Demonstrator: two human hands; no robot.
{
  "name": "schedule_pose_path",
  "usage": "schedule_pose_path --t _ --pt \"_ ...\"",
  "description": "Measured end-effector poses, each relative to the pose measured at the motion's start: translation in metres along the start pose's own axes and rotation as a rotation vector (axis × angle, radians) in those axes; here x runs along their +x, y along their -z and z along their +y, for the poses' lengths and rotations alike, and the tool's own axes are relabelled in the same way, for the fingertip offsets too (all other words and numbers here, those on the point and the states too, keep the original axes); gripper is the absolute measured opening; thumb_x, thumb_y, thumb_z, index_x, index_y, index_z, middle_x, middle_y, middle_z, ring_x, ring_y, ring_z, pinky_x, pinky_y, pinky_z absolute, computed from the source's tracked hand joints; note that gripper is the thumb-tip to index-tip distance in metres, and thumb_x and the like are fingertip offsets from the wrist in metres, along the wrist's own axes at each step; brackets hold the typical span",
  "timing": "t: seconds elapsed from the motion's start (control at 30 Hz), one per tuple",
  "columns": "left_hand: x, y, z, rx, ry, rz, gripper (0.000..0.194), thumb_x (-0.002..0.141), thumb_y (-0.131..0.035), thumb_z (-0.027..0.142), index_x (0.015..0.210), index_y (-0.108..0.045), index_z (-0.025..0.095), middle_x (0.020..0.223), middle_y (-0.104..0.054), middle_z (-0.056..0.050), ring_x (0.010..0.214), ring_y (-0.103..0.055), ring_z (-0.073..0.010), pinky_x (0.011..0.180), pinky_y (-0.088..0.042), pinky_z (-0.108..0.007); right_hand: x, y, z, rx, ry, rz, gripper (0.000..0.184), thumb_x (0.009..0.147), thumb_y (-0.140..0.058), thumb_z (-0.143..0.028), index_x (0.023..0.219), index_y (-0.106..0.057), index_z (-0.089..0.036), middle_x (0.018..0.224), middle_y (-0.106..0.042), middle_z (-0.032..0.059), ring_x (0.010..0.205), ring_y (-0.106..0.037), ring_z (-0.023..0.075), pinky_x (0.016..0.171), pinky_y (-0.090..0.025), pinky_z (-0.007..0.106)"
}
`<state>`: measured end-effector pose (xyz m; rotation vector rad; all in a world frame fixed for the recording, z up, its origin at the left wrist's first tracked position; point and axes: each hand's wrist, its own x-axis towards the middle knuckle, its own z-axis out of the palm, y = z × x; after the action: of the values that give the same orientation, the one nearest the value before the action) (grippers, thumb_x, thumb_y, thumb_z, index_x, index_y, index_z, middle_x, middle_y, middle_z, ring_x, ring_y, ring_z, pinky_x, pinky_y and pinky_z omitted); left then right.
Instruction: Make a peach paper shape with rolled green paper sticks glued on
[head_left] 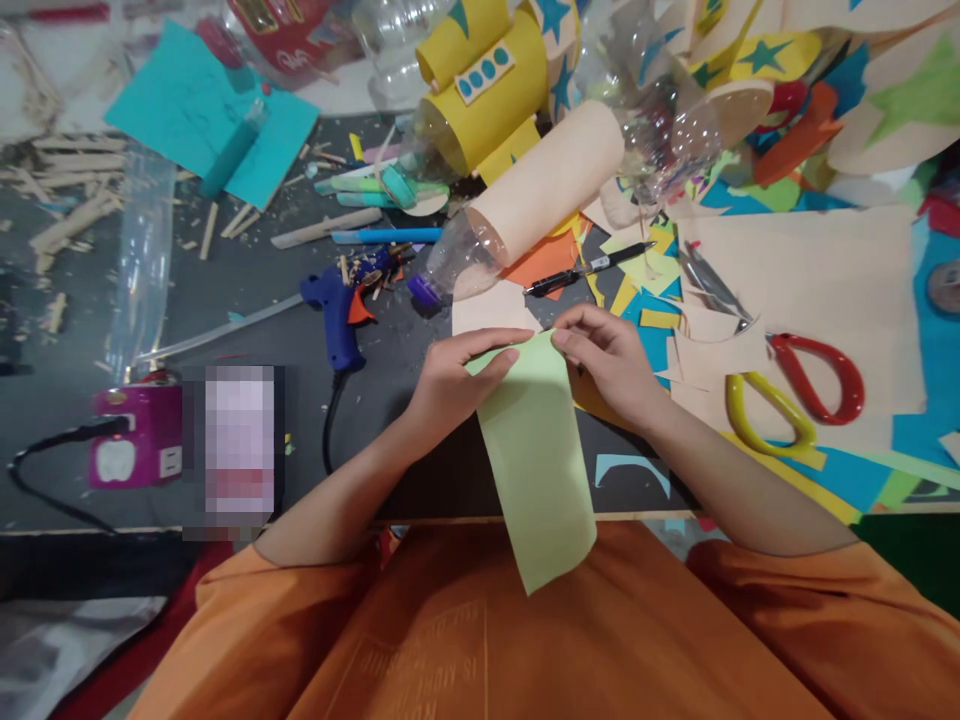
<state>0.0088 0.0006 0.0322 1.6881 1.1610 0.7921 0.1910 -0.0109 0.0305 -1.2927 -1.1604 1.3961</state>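
A light green sheet of paper (536,460) hangs from both hands over the table's front edge, its lower end curling above my lap. My left hand (469,375) pinches the sheet's top left side between thumb and fingers. At the top right corner, my right hand (607,355) grips the same edge with thumb and fingertips. Just beyond the hands lie a black pen (589,270) and a clear plastic bottle (457,262) wrapped in peach paper (555,185). Part of a peach paper piece (487,305) shows behind my left fingers.
Left of the hands lies a blue glue gun (337,315), near a purple power adapter (135,437) and a blurred-out phone (238,440). Scissors (817,378) with red and yellow handles rest on peach paper (840,290) at right. Yellow-wrapped bottles (495,95) and a turquoise sheet (165,90) lie farther back.
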Motion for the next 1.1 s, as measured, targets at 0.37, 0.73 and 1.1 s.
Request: schedule_pose_path --t 0.37,0.73,1.1 --pt "0.0004 0.0001 -0.0002 0.024 0.025 0.020 0.022 0.084 -0.058 0.021 0.096 -0.076 0.021 0.102 -0.077 -0.002 0.095 -0.071 -0.0168 0.089 -0.054 -0.026 -0.0002 -0.0006 -0.0007 -0.050 -0.009 -0.018 0.022 0.080 -0.065 -0.037 0.071 -0.053 -0.021 0.058 -0.043 -0.0059 0.052 -0.038 0.0086 0.051 -0.034 0.024" --pt "0.0033 0.0008 -0.0002 -0.055 0.142 -0.151 0.026 0.078 -0.057 0.023 0.101 -0.067 0.017 0.063 -0.063 0.004 0.060 -0.056 -0.0100 0.063 -0.047 -0.021 -0.0017 -0.0005 0.0029 -0.113 -0.018 -0.053 0.020 0.078 -0.063 -0.031 0.068 -0.049 -0.021 0.058 -0.042 -0.0057 0.053 -0.035 0.0081 0.049 -0.027 0.023" --pt "0.0070 0.0013 0.0032 -0.022 0.182 -0.217 0.015 0.079 -0.052 0.030 0.070 -0.056 0.018 0.058 -0.049 0.005 0.054 -0.041 -0.0082 0.053 -0.033 -0.020 -0.0061 -0.0038 0.0064 -0.202 -0.018 -0.167 0.017 0.080 -0.060 -0.030 0.070 -0.051 -0.020 0.058 -0.046 -0.0048 0.053 -0.039 0.0084 0.049 -0.027 0.024"
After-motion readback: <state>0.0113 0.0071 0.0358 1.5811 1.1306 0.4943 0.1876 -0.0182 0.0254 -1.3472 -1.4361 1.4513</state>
